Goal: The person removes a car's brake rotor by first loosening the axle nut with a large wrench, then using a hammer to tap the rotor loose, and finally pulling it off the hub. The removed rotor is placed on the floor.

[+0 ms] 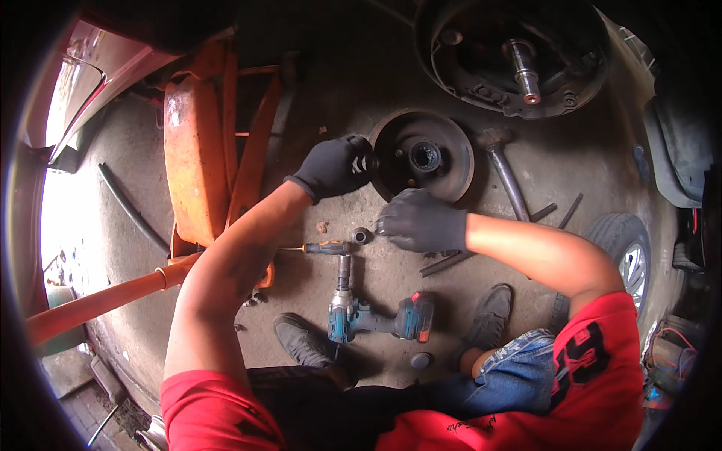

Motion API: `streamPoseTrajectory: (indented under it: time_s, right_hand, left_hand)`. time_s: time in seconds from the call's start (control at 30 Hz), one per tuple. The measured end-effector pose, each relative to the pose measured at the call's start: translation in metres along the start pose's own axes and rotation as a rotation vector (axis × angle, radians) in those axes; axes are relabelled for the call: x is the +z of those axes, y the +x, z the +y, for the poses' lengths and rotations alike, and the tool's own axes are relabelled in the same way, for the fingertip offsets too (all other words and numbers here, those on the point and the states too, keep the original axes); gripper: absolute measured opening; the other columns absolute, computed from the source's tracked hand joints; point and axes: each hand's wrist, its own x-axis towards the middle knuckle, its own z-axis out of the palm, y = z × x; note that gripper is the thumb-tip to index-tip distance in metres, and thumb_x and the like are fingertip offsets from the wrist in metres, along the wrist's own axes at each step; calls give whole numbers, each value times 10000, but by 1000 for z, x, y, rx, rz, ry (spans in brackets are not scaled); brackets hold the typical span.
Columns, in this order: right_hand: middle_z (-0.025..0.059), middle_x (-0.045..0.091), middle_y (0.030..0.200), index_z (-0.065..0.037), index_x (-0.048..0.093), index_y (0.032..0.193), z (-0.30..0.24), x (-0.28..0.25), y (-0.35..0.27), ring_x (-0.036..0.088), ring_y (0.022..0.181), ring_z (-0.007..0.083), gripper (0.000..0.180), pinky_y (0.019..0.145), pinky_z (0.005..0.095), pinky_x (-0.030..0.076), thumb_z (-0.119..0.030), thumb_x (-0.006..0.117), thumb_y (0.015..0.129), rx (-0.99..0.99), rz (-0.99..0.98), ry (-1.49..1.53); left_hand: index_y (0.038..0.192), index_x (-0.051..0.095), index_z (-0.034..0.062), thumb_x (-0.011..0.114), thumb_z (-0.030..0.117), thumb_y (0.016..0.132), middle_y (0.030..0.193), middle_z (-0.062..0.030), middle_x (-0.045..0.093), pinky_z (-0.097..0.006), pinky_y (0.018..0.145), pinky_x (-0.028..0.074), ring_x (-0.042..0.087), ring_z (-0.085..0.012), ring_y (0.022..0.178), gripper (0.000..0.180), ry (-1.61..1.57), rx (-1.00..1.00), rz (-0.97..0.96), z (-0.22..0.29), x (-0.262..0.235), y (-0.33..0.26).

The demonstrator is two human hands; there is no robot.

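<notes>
Left hand: the gloved left hand (331,167) is curled at the left rim of the brake drum (423,154), fingers pressed together around a small dark round part (366,162) held against that rim.
Right hand: the gloved right hand (421,220) rests just below the drum's lower edge, fingers bent and bunched toward its left side; whether they pinch anything cannot be told.
Brake drum: lies flat on the concrete floor (571,165), open hub facing up, between the two hands, directly right of the left grip and just above the right one.
Socket: a small metal socket (360,236) stands on the floor just left of the right hand's fingertips, apart from them.
Screwdriver: an orange-handled screwdriver (325,247) lies left of the socket, below the left hand.
Impact wrench: a teal cordless impact wrench (372,314) lies well below both hands, near the person's shoes.
Hammer: a hammer (505,169) lies right of the drum, above the right forearm.
Jack: an orange floor jack (197,158) sits left of the left forearm.
</notes>
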Motion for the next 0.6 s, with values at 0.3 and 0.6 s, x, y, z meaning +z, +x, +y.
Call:
streamPoseTrajectory:
  time_s: [0.3,0.6]
  right_hand:
    - [78,648,990,-89,651,943,48,-34,-80,625,912,292,187,796,434,493,-198,650,792,219,-120,-439]
    - [148,648,829,-68,653,824,39,-59,-80,640,818,346,225,735,451,501,-291,644,793,461,-148,-76]
  left_hand:
    - [1041,651,127,711,340,767,983,-139,645,-458,713,516,639,-366,830,352,155,149,-169,30,27,16]
    - [1147,650,153,681,394,799,1084,-168,644,-470,826,508,633,-361,959,425,180,48,-159,17,11,4]
